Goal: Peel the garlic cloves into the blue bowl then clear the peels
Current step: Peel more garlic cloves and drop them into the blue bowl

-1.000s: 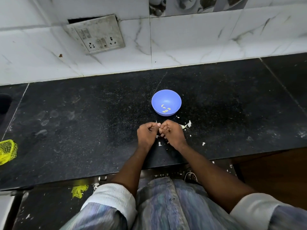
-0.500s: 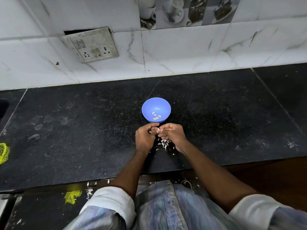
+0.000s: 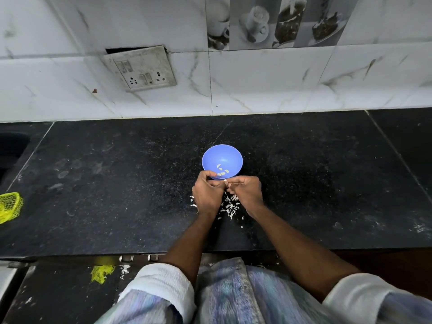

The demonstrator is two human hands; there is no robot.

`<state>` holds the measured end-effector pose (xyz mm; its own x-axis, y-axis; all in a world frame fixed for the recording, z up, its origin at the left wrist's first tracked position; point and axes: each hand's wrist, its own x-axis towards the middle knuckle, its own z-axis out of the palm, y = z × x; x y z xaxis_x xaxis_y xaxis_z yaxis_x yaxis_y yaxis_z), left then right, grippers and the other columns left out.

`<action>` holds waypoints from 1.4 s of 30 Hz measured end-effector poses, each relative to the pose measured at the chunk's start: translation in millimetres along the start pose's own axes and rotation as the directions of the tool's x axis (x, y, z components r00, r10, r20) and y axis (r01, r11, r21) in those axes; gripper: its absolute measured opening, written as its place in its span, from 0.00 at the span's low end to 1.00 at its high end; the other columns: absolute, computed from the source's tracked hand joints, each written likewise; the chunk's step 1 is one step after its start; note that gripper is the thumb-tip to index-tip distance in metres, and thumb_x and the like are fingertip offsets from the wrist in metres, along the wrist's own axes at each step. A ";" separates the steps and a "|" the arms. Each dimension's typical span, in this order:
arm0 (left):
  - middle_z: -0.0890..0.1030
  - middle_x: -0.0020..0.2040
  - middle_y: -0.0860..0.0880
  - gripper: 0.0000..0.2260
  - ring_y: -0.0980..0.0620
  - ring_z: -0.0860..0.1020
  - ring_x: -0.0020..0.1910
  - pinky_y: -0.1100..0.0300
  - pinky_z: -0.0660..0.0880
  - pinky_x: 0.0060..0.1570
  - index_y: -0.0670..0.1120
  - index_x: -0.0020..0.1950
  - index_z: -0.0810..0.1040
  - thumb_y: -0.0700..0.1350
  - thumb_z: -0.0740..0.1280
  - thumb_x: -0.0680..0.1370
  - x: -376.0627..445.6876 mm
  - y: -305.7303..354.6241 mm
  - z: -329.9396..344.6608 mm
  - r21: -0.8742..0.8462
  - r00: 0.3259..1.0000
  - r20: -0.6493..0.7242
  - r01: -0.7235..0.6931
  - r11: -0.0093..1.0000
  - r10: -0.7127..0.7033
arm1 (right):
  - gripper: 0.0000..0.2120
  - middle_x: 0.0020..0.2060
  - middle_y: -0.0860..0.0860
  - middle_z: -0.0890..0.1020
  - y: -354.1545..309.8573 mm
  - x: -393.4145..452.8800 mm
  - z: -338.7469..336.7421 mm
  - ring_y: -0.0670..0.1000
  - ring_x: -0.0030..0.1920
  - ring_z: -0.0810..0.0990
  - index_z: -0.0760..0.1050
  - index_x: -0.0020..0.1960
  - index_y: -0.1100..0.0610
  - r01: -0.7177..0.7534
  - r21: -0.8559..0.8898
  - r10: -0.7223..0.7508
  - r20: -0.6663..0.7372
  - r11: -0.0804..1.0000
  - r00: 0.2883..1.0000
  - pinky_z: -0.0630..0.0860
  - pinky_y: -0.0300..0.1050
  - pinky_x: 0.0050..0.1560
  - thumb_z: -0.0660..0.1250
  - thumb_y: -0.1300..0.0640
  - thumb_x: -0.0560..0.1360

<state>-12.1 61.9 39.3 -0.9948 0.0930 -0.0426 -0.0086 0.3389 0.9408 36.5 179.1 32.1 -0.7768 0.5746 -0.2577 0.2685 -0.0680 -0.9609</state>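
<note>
From the head camera, both forearms reach forward from the near edge of the black tabletop (image 3: 117,183), bare below rolled white cuffs, and converge toward the middle of the slab. The left hand (image 3: 207,195) lies knuckles-up with its fingers curled inward; thumb and forefinger curve up toward the near rim of the blue bowl (image 3: 222,161). What it grips, if anything, cannot be told, since the fingertips fold under. The right hand (image 3: 247,191) is also curled, its forefinger and thumb stretched leftward and pinching a small pale garlic clove (image 3: 225,181) just beside the left hand's fingertips, right at the bowl's near rim. The two hands almost touch there.

The bowl stands about midway between the near edge and the wall edge of the tabletop. Several peeled cloves (image 3: 221,170) lie in its bottom. Beneath and between the wrists, a scatter of white peels (image 3: 230,206) lies on the tabletop, with a few more flecks at the left hand's outer side. A yellow mesh bag (image 3: 9,206) sits at the far left edge.
</note>
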 end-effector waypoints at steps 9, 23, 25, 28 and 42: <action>0.87 0.37 0.53 0.15 0.56 0.86 0.39 0.61 0.80 0.45 0.50 0.53 0.79 0.37 0.78 0.73 3.0 -10.9 -1.5 -0.064 0.994 0.089 -0.061 0.996 0.066 | 0.07 0.43 0.61 0.87 -1.6 7.9 -8.6 0.55 0.42 0.87 0.83 0.54 0.66 -0.165 0.178 0.137 0.158 0.970 0.978 0.84 0.44 0.47 0.73 0.65 0.77; 0.87 0.39 0.57 0.03 0.55 0.86 0.38 0.50 0.84 0.45 0.50 0.47 0.89 0.42 0.78 0.76 3.3 -19.5 -3.9 0.031 0.988 0.149 -0.056 0.998 0.051 | 0.10 0.47 0.62 0.87 -0.8 9.1 -7.8 0.53 0.45 0.87 0.82 0.55 0.65 -0.195 0.306 0.147 0.172 0.932 0.974 0.82 0.40 0.47 0.73 0.71 0.75; 0.86 0.37 0.56 0.02 0.54 0.85 0.36 0.52 0.83 0.43 0.50 0.45 0.89 0.43 0.77 0.76 2.3 -18.3 -3.7 0.067 0.990 0.132 -0.059 0.996 0.050 | 0.10 0.48 0.64 0.87 0.7 9.5 -8.0 0.55 0.45 0.87 0.82 0.55 0.67 -0.158 0.273 0.120 0.150 0.949 0.981 0.83 0.41 0.48 0.73 0.72 0.74; 0.84 0.34 0.50 0.05 0.47 0.83 0.36 0.51 0.81 0.39 0.49 0.41 0.87 0.47 0.74 0.76 1.0 -17.6 -3.7 0.123 0.990 0.123 -0.077 0.989 0.062 | 0.09 0.47 0.64 0.86 1.7 9.7 -7.3 0.54 0.43 0.86 0.83 0.54 0.68 -0.113 0.199 0.088 0.130 0.973 0.988 0.83 0.41 0.48 0.74 0.72 0.73; 0.73 0.26 0.49 0.14 0.48 0.69 0.28 0.50 0.70 0.30 0.43 0.35 0.79 0.50 0.71 0.76 -1.0 -19.3 -8.1 0.311 0.962 0.208 -0.237 0.920 0.177 | 0.06 0.39 0.58 0.87 2.6 9.0 -7.0 0.47 0.36 0.83 0.85 0.47 0.64 -0.037 -0.016 0.038 0.110 0.999 0.993 0.80 0.38 0.42 0.73 0.72 0.73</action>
<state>-11.7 47.7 23.9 -0.9371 0.3446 0.0557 0.2595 0.5811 0.7714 34.2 189.9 28.0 -0.8239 0.4785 -0.3037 0.3056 -0.0763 -0.9491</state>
